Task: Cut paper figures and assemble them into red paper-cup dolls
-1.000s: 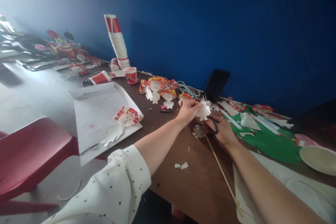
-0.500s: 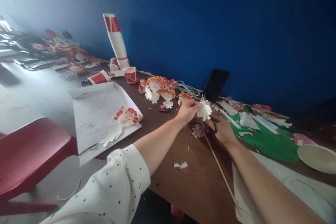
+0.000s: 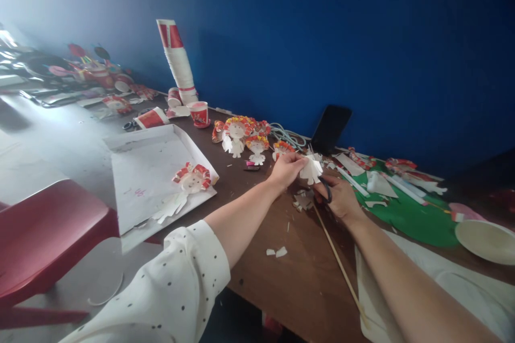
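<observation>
My left hand [image 3: 286,170] pinches a white paper cutout [image 3: 310,170] by its left side, above the brown table. The cutout's lower edge is cut into strips. Closed around the handles of black-handled scissors [image 3: 329,191] is my right hand [image 3: 341,199], just right of the paper. The blades pass behind the cutout, their tips showing above it. Below both hands lie small paper scraps [image 3: 303,201] and a thin wooden stick [image 3: 338,260]. Several paper dolls with red and yellow curled hair [image 3: 237,131] stand beyond my left hand.
A white tray [image 3: 148,163] holds another red-haired paper doll [image 3: 193,178]. Behind it rises a leaning stack of paper cups [image 3: 177,61]. A dark phone [image 3: 332,127] leans on the blue wall. At right are a green mat [image 3: 418,220] and a pale bowl [image 3: 485,241]; a red chair [image 3: 52,236] stands left.
The paper cutout has turned slightly and shifted a little left in my left hand. My right hand stays beside it with the scissors.
</observation>
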Demonstrator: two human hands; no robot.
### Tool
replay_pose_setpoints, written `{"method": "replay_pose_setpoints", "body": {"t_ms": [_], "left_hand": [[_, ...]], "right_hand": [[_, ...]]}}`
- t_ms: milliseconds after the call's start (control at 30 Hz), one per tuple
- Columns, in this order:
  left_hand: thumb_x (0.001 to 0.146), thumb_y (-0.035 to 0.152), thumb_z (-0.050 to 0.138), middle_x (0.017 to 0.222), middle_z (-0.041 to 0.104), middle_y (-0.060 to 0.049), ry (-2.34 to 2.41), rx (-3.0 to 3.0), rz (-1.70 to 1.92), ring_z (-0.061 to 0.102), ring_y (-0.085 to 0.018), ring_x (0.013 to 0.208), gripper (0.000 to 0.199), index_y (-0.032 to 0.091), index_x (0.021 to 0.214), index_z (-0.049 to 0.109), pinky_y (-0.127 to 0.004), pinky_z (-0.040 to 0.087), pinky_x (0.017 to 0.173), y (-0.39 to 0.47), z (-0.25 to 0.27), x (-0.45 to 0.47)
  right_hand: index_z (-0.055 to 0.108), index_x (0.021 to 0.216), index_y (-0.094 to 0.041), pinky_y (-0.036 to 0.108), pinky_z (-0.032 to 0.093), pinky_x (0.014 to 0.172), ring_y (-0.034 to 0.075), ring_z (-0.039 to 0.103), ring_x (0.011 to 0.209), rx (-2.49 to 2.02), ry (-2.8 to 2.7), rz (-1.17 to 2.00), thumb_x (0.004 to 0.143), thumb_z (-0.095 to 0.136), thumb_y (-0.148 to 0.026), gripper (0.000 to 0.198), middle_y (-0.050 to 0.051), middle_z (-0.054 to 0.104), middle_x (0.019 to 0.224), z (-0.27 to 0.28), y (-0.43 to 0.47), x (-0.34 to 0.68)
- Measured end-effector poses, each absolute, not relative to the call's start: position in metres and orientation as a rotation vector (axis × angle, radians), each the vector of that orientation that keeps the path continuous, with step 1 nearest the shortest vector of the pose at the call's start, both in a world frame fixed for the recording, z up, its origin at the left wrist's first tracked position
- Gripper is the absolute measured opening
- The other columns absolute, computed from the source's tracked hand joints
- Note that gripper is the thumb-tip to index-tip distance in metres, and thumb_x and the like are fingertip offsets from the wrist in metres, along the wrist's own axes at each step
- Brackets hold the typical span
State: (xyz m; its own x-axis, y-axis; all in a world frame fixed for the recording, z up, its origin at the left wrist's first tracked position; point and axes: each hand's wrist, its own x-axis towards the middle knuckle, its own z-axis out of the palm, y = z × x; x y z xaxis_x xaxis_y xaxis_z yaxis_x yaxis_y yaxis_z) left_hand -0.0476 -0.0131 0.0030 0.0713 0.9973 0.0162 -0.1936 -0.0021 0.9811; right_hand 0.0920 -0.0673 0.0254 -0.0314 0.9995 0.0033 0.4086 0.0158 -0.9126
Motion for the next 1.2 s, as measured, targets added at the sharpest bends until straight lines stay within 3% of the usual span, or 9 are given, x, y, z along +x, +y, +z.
{"method": "replay_pose_setpoints", "body": {"t_ms": [367, 633, 1200], "left_hand": [[0.071, 0.032, 0.063, 0.057, 0.052, 0.003, 1.018, 1.114, 1.237, 0.046, -0.007, 0.055, 0.020, 0.015, 0.067, 0.055, -0.021, 0.036, 0.056, -0.0145, 0.0058, -0.0480], [0.073, 0.033, 0.062, 0.058, 0.051, 0.003, 1.029, 1.180, 1.232, 0.045, -0.007, 0.055, 0.020, 0.015, 0.069, 0.056, -0.021, 0.034, 0.056, -0.0153, 0.0066, -0.0495], [0.071, 0.036, 0.063, 0.058, 0.052, 0.003, 1.030, 1.135, 1.242, 0.045, -0.007, 0.054, 0.022, 0.015, 0.069, 0.056, -0.021, 0.035, 0.056, -0.0126, 0.0028, -0.0489]], "right_hand": [[0.055, 0.055, -0.021, 0.026, 0.034, 0.046, 0.012, 0.042, 0.046, -1.424, -1.572, 1.044, 0.066, 0.064, -0.052, 0.034, 0.000, 0.053, 0.047, 0.0227, -0.0687, 0.0909], [0.058, 0.056, -0.019, 0.026, 0.033, 0.044, 0.011, 0.040, 0.043, -1.485, -1.542, 1.041, 0.058, 0.070, -0.052, 0.035, -0.002, 0.050, 0.042, 0.0284, -0.0679, 0.0901], [0.065, 0.061, -0.018, 0.025, 0.030, 0.041, 0.010, 0.038, 0.038, -1.503, -1.557, 0.959, 0.057, 0.069, -0.056, 0.039, -0.002, 0.049, 0.039, 0.0290, -0.0661, 0.0897]]}}
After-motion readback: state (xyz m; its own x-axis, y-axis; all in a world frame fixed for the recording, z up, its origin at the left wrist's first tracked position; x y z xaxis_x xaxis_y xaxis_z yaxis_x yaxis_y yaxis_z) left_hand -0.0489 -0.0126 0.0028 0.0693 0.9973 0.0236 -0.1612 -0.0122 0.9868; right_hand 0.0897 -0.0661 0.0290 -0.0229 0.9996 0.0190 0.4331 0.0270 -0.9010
